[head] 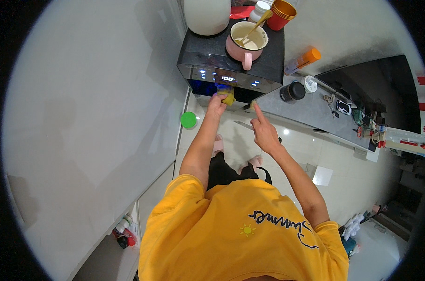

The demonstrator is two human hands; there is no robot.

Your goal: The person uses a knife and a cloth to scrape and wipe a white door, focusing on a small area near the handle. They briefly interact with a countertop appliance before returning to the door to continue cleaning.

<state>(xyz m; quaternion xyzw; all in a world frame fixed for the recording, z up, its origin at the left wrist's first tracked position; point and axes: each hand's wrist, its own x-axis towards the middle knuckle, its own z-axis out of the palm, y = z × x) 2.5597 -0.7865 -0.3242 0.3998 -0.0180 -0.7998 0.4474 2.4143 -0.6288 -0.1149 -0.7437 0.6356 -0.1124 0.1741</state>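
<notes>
My left hand (217, 104) is shut on a yellow cloth-like thing (229, 98) at the dark front opening of a black water dispenser (205, 60) with a lit display. My right hand (263, 130) is to the right, lower than the dispenser's front. It holds a knife (243, 124), blade pointing left, and its extended index finger meets a small pale piece (253, 104) near the counter corner. Whether the fingers pinch that piece I cannot tell. On top of the dispenser stands a pink enamel mug (242, 54) with a gold spoon (263, 20) in it.
A white container (207, 17), white bottle (259, 12) and stacked red cups (281, 15) stand on the dispenser. The grey counter (286, 111) holds a black-lidded jar (292, 92), an orange-capped bottle (303, 60) and a screen (377, 91). A green-lidded container (189, 120) is at left, by the white wall.
</notes>
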